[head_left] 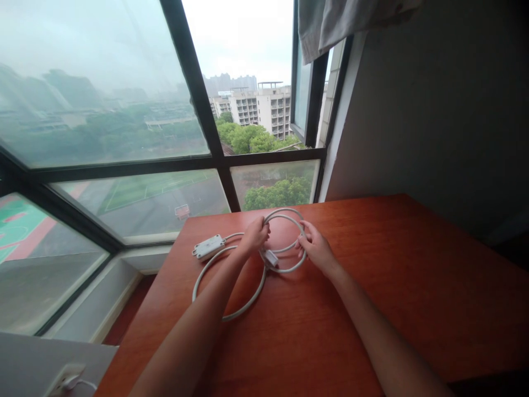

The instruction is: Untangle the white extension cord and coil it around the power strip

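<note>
A white power strip [209,247] lies on the far left part of the table, its cord [243,310] running out in a wide loop over the wood. My left hand [257,236] is closed around part of that cord. Between my hands the cord forms smaller coils, raised a little at the far side. The fingers of my right hand [314,246] pinch the right side of these coils. A white plug [271,258] sits just below my left hand, at the coils' near left side.
The reddish-brown wooden table [392,275] stretches to the right. Beyond its far edge are dark-framed windows [223,160], with one pane swung outward under a curtain [330,25]. At lower left, a wall socket [68,380] has a plug in it.
</note>
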`<state>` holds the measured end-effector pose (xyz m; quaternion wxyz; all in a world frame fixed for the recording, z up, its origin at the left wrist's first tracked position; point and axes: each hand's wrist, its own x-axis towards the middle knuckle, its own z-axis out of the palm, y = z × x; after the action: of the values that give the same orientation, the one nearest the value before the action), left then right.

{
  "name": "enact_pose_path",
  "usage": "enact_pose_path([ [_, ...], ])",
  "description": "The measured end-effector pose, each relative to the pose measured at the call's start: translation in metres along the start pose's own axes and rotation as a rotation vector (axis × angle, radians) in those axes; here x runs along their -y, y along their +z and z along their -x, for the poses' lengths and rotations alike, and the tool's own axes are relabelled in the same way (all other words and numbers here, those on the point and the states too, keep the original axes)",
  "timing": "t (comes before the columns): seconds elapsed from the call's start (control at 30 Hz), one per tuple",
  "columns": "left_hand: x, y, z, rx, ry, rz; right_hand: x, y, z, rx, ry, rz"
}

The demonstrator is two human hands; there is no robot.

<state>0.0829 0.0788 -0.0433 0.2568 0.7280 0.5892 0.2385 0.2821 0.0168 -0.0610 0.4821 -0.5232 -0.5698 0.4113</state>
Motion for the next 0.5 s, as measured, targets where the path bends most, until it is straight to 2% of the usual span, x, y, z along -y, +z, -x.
enact_pose_path([
  [0.13,-0.006,-0.005,0.015,0.076,-0.026,0.632,0.004,-0.004,0.000,-0.063,-0.024,0.012],
  [0.27,-0.013,-0.013,0.027,0.164,-0.089,1.036,0.009,-0.008,0.002,-0.125,-0.078,-0.002],
  [0.37,-0.017,-0.018,0.033,0.209,-0.141,1.202,0.013,-0.008,0.004,-0.153,-0.115,-0.008],
  [0.5,-0.022,-0.025,0.040,0.233,-0.202,1.265,0.015,-0.008,0.005,-0.177,-0.161,0.016],
])
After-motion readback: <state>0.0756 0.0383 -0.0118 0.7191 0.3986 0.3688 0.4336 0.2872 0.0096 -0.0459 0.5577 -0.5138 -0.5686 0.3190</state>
